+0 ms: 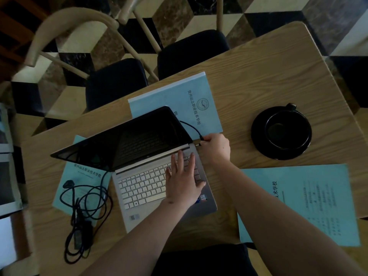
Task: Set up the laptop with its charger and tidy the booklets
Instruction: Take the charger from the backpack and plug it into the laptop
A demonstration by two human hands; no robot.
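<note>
A silver laptop stands with its lid raised and its screen dark on the wooden table. My left hand lies flat on the right side of its keyboard, fingers spread. My right hand pinches the charger plug at the laptop's right rear corner. The black cable runs behind the screen to the coiled charger brick at the left. Three light blue booklets lie around: one behind the laptop, one under the coiled cable, one under my right forearm.
A black cup on a black saucer stands right of the laptop. Two dark-cushioned chairs with pale wooden frames are pushed in at the far edge. Papers lie at the left border. The floor is patterned tile.
</note>
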